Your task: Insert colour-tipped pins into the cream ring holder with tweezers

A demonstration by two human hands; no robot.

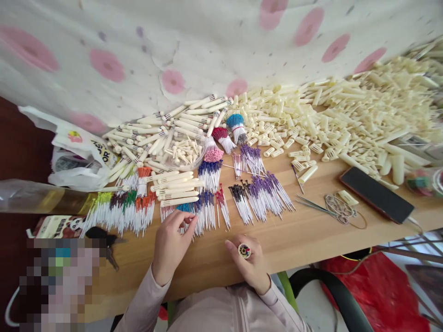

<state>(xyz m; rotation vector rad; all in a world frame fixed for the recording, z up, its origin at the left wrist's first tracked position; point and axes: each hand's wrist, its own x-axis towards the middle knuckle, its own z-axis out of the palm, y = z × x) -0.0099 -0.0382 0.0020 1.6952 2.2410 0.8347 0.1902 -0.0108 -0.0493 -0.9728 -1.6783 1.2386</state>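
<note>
Nearest, the right hand (248, 263) has its fingers curled around a pen barrel (244, 251), whose round, multicoloured end faces upward. Slightly farther, the left hand (173, 244) has thumb and forefinger nearly together, beside the turquoise-tipped refills (186, 207); whether they pinch something, I cannot tell. Beyond, on the wooden table (287, 246), lie cream pens (179, 201) and a heap of cream parts (349, 106).

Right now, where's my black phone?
In the head view, the black phone lies toward the right of the wooden table, just right of the tangled beige bands, in front of the cream plastic parts.
</note>
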